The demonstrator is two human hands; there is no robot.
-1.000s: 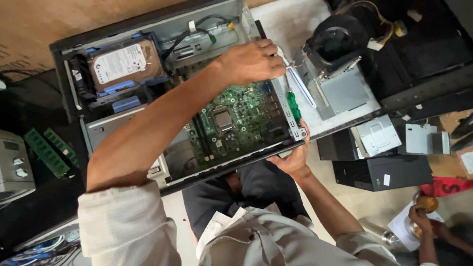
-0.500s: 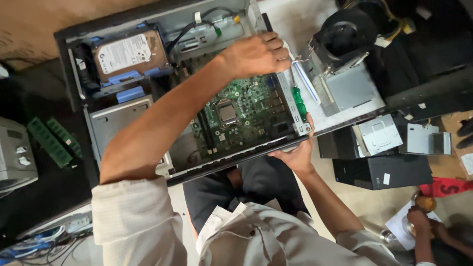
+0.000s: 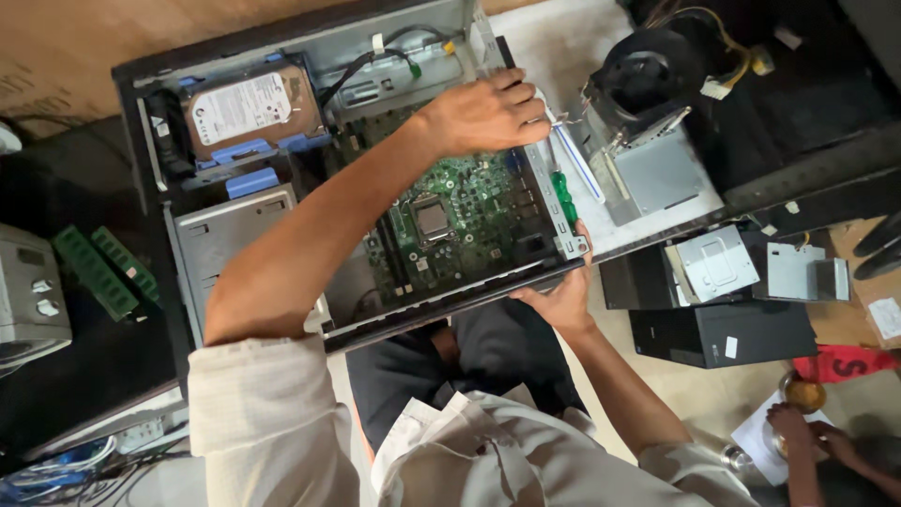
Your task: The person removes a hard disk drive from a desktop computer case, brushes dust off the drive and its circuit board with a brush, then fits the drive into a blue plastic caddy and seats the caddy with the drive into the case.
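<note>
Little has shifted since the earlier frames: the open grey metal computer case (image 3: pixel 310 56) sits slightly more to the right of the frame, and both hands keep the places they had on it.

Head view. Left hand (image 3: pixel 488 115) reaches across the open case to its far right edge, fingers curled down over the rim beside a bundle of thin white-and-blue cables (image 3: pixel 574 160); whether it pinches anything there cannot be told. Right hand (image 3: pixel 563 299) is cupped under the near right corner of the case, thumb up against the edge, gripping it. A green-handled screwdriver (image 3: pixel 563 195) lies along the right edge of the case, between the two hands, just above the right thumb; whether the thumb touches it is unclear.

Inside the case: green circuit board (image 3: pixel 460 211) with a square silver processor socket (image 3: pixel 432 218) near its middle, right half of the case. Silver hard drive with a white label (image 3: pixel 249 108) in a blue-clipped bay, far left.

Right of the case, on a pale surface: black round fan on a grey metal heat-sink block (image 3: pixel 643 122). Left of the case, two green memory sticks (image 3: pixel 99 270) on a dark surface. Near right, black box-shaped unit (image 3: pixel 723 333) on the floor. Another person's hands (image 3: pixel 798 427) at the near right corner, well apart.
</note>
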